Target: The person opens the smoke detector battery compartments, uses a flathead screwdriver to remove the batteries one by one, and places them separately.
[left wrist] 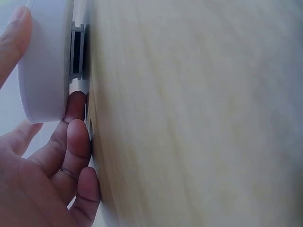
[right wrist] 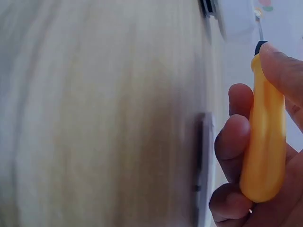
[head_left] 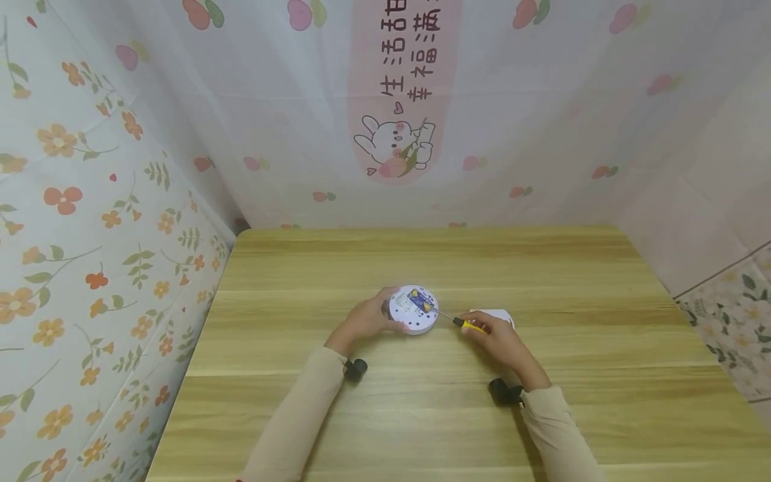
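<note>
My left hand (head_left: pixel 366 317) grips a round white device (head_left: pixel 402 310) by its edge, near the middle of the table. Its upper face shows a blue circuit board (head_left: pixel 418 298) and several small dark openings. In the left wrist view, a dark slotted piece (left wrist: pixel 77 52) juts from the underside of the white housing (left wrist: pixel 45 61), and the fingers curl beneath it. My right hand (head_left: pixel 498 339) holds a screwdriver by its yellow handle (right wrist: pixel 265 127), thumb near the black collar. The screwdriver's thin shaft (head_left: pixel 445 314) points left, its tip at the board's right edge.
A flat white cover (head_left: pixel 501 314) lies on the wooden table (head_left: pixel 337 261), partly hidden under my right hand. Black wrist cameras (head_left: pixel 355 370) sit on both wrists. Printed cloths (head_left: pixel 289 134) hang behind the table and on the left side.
</note>
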The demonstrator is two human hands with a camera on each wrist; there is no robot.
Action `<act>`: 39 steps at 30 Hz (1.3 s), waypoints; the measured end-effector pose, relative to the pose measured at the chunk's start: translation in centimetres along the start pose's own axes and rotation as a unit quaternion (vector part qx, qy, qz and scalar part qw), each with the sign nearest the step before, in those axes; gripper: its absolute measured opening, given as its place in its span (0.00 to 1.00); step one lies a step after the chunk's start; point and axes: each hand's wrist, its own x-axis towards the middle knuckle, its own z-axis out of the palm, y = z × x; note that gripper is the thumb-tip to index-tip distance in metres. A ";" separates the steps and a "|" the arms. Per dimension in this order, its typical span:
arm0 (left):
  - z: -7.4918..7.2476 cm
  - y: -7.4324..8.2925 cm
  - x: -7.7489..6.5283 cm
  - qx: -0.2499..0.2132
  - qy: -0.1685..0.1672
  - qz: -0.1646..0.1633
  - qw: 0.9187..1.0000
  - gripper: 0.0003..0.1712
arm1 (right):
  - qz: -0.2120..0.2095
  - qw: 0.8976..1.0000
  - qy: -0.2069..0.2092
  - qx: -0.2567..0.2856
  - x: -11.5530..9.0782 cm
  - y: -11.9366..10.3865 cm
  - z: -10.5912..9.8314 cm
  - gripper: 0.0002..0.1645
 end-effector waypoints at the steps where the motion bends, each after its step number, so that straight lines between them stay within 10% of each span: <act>1: 0.0 0.0 0.0 -0.002 0.000 -0.002 1.000 0.57 | -0.005 1.000 0.004 -0.001 0.0 0.1 0.0 0.16; 23: 0.0 -0.2 0.1 -0.010 -0.003 0.004 1.000 0.58 | 0.055 0.998 -0.008 0.026 0.0 -1.8 -2.7 0.16; 39: 0.0 -0.2 0.2 -0.007 -0.002 0.007 1.000 0.57 | 0.005 0.996 -0.026 -0.088 1.6 -4.7 -4.7 0.10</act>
